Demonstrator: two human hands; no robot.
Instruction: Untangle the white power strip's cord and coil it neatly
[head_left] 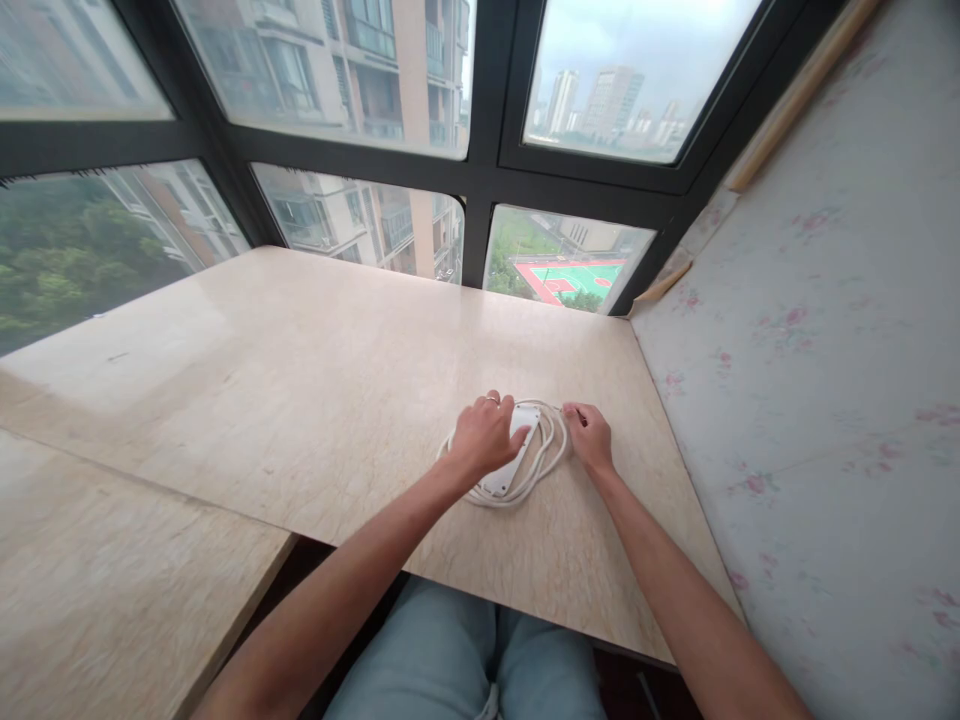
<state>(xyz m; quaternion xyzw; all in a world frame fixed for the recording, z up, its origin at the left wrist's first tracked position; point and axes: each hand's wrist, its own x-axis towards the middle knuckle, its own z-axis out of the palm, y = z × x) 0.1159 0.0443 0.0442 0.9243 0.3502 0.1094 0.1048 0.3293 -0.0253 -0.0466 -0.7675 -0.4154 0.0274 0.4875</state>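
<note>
A white power strip [514,466] lies on the stone sill, with small screw holes showing at its ends. Its white cable [563,446] is looped around it in several coils. My left hand [484,436], a ring on one finger, grips the strip from the left, thumb across its face; some fingers' contact is hidden. To the right, my right hand [589,436] is closed at the outer edge of the coils, fingers pinched on the cable. The cable's end is hidden from view.
The pale marble-patterned sill [337,400] stretches left to dark window frames [480,180]. A floral papered wall [825,400] rises close on the right. At lower left, another stone slab [97,580] meets the sill. My legs [450,650] are below the front edge.
</note>
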